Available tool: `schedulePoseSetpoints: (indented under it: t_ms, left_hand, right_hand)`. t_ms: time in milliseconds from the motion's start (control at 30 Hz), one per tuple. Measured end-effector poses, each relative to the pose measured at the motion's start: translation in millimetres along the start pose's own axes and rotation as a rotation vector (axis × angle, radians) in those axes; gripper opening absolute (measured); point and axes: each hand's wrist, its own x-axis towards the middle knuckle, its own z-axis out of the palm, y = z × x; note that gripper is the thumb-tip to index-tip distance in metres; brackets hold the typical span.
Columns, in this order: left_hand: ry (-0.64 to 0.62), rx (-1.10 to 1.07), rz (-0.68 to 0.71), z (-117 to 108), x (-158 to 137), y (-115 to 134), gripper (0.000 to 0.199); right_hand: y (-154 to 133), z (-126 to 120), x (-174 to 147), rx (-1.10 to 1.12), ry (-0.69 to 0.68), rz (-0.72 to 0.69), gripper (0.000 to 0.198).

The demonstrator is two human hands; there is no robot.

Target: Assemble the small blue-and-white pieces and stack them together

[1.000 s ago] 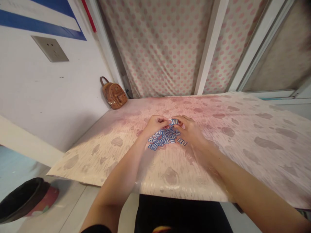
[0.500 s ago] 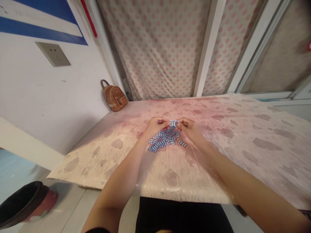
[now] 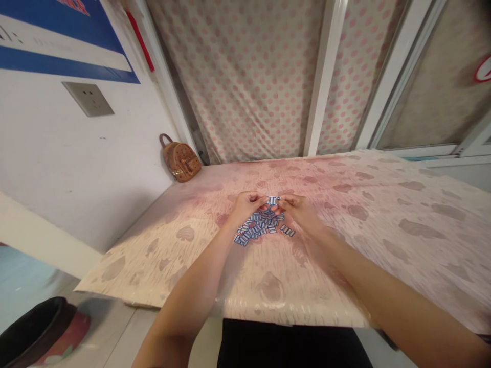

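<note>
Over the far edge of the pile of blue-edged pieces, the right hand, more open a second ago, now pinches a small blue-and-white piece, its other end pinched by the left hand.

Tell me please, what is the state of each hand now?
Left hand: closed, pinching one end of a blue-and-white piece.
Right hand: closed, pinching the same piece's other end.

No wording I can read for certain, cut-off red lettering and dark marks on the blue-and-white poster upper left of my view, a red-rimmed white sign cut by the right edge, its symbol unclear
</note>
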Motion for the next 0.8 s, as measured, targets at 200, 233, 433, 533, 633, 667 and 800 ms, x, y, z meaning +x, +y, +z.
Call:
schedulePoseSetpoints:
  t_ms: [200,233,433,533,633,667,800]
  left_hand:
    - [0.068,0.058,0.002,-13.6,8.6,-8.0,0.017]
    - [0.097,0.075,-0.014,-20.4,13.9,-9.0,0.016]
    - [0.214,0.273,-0.119,-56.7,72.0,-14.9,0.014]
    - [0.221,0.447,-0.147,-55.9,108.3,-22.2,0.016]
    - [0.25,0.535,-0.17,-53.1,140.7,-29.8,0.015]
    - [0.259,0.562,-0.181,-54.5,149.6,-32.1,0.016]
    - [0.274,0.667,-0.244,-73.0,171.9,-41.2,0.022]
  right_hand:
    - [-2.5,-2.0,0.9,0.051,0.087,0.048,0.027]
    - [-4.7,-6.1,-0.4,0.049,0.101,0.048,0.028]
    - [-20.9,-48.4,-18.9,0.016,0.088,0.068,0.037]
    - [-28.4,-61.8,-28.8,-0.005,0.157,0.056,0.039]
    - [-35.1,-63.1,-37.6,-0.035,0.135,0.087,0.039]
    - [-36.8,-62.4,-40.2,-0.049,0.121,0.095,0.039]
    - [-41.9,-61.9,-47.4,-0.141,0.087,0.099,0.04]
